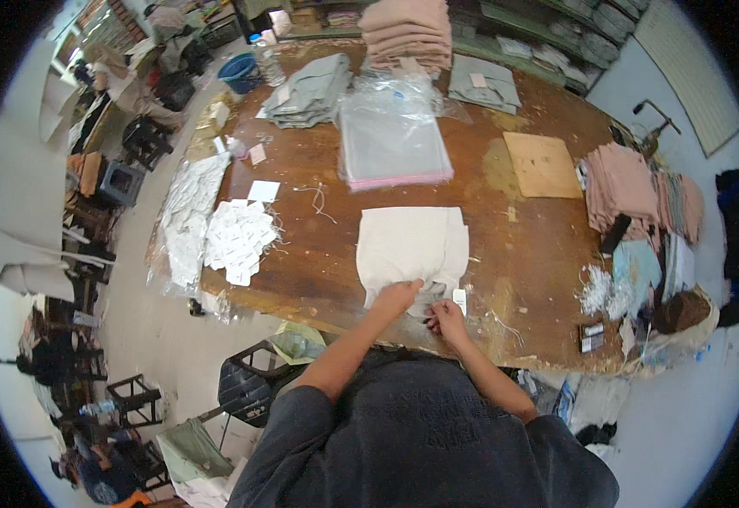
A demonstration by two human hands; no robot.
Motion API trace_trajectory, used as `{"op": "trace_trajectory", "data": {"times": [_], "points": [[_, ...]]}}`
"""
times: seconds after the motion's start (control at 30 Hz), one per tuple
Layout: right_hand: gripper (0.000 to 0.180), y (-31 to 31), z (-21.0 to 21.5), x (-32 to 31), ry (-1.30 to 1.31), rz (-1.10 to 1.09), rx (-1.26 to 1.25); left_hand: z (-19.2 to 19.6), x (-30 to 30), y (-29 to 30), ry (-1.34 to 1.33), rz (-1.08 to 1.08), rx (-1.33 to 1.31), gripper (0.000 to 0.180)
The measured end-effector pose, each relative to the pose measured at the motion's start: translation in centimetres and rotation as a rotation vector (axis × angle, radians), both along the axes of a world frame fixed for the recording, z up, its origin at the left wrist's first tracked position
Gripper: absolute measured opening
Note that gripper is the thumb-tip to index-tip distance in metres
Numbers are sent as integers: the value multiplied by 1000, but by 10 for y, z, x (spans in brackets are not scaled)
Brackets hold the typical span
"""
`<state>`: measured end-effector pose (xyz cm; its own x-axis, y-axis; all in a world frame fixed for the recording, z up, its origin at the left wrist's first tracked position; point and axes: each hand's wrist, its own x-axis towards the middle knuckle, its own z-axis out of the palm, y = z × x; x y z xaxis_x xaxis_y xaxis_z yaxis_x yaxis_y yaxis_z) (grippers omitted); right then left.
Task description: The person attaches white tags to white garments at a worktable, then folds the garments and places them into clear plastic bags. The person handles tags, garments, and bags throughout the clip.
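A folded cream garment (403, 241) lies on the brown table (547, 245), left hand (397, 296) on its 6 o'clock edge, right hand (446, 318) at 5; I cannot tell whether either pinches. Clear bags (395, 144) lie at 12 o'clock, white tags (240, 237) at 9.

No text legible; marks on dark shirt (454, 419) unreadable.

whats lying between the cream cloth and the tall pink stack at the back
In the head view, clear plastic bags lie between the cream cloth and the pink stack, with bare table nearest the cloth.
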<state>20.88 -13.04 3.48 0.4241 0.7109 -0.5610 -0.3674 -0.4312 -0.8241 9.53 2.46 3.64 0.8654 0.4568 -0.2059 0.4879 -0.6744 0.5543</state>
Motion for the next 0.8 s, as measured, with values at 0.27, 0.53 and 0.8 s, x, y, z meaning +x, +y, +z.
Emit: {"op": "trace_trajectory", "data": {"times": [0.27,0.53,0.8], "points": [[19,4,0,-1,-74,-121,42,2,-8,10,-302,-54,-57,19],[17,8,14,-11,-256,-104,60,13,-4,6,-262,-123,-7,26],[17,8,-2,-5,-895,41,87,14,3,8,-30,-177,111,28]]}}
